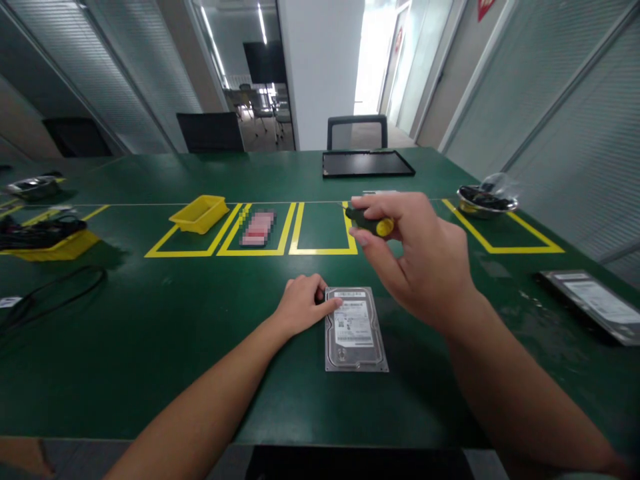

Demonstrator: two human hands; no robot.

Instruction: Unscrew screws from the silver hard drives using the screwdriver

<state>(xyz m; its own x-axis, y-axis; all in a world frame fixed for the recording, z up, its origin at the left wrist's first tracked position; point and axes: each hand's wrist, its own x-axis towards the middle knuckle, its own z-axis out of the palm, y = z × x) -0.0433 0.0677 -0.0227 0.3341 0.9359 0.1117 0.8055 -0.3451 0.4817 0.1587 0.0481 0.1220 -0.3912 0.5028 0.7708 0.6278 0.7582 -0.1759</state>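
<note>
A silver hard drive point(356, 329) lies flat on the green table point(150, 347), label up, near the front edge. My left hand point(302, 303) rests on the table at the drive's upper left corner, fingers curled, thumb touching the drive's edge. My right hand point(417, 257) is raised above and behind the drive, closed around a screwdriver point(373, 223) with a dark and yellow handle; its shaft is hidden.
Yellow taped boxes mark the table's middle. A yellow tray point(199, 213) and a pink item point(258, 229) sit in them. A metal bowl point(486, 201) is at right, another drive point(595, 303) at far right, a black tray point(367, 163) behind, cables point(40, 233) at left.
</note>
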